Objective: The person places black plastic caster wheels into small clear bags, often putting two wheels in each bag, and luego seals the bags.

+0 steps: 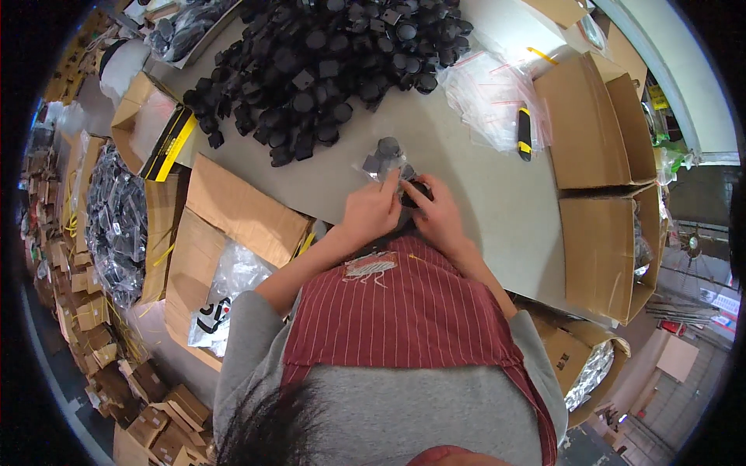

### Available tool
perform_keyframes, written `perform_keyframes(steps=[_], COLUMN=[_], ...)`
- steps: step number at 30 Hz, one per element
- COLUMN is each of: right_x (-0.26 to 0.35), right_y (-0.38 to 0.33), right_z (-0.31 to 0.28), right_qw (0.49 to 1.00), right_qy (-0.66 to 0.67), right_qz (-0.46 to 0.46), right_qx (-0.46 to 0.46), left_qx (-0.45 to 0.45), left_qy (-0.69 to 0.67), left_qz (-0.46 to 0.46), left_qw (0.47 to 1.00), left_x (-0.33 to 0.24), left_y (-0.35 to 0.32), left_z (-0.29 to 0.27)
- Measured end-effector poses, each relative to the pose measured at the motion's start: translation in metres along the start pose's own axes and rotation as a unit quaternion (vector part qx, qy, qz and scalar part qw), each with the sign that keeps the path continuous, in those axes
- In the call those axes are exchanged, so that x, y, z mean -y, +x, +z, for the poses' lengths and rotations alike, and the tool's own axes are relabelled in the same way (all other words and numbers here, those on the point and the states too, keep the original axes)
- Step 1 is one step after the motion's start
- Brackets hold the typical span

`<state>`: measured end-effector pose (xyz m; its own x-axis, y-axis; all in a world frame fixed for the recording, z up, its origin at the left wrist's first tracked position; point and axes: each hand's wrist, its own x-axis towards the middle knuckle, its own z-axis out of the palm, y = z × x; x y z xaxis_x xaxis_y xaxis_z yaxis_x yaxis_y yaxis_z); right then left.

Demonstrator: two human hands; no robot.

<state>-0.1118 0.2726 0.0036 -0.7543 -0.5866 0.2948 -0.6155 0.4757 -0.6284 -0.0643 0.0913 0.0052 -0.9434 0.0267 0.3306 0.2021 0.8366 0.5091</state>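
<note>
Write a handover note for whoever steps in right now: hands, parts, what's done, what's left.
Left hand: pinching a small clear bag that already holds a few black parts.
Right hand: gripping a black part right at the bag.
Both hands work close together over the grey table, near its front edge.
Supply: large pile of loose black parts at the far side; stack of empty clear bags to the right, a yellow-and-black knife on it.
Done: bag partly filled.
Left: bag not closed; the pile is still big.
</note>
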Motion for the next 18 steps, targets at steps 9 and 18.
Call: perform_keyframes(steps=[9,18], right_x=[-0.014,-0.004], right_y=[-0.002,0.005], right_z=[0.010,0.014], right_qw=[0.986,0.997], right_qy=[0.124,0.000], right_qz=[0.108,0.080], right_qx=[0.033,-0.015], left_qx=[0.067,0.040], left_qy=[-0.010,-0.011], left_qz=[-0.072,-0.061], left_qw=[0.995,0.997], left_x=[0.013,0.007], left_y=[-0.012,-0.011], left_z=[0.013,0.011])
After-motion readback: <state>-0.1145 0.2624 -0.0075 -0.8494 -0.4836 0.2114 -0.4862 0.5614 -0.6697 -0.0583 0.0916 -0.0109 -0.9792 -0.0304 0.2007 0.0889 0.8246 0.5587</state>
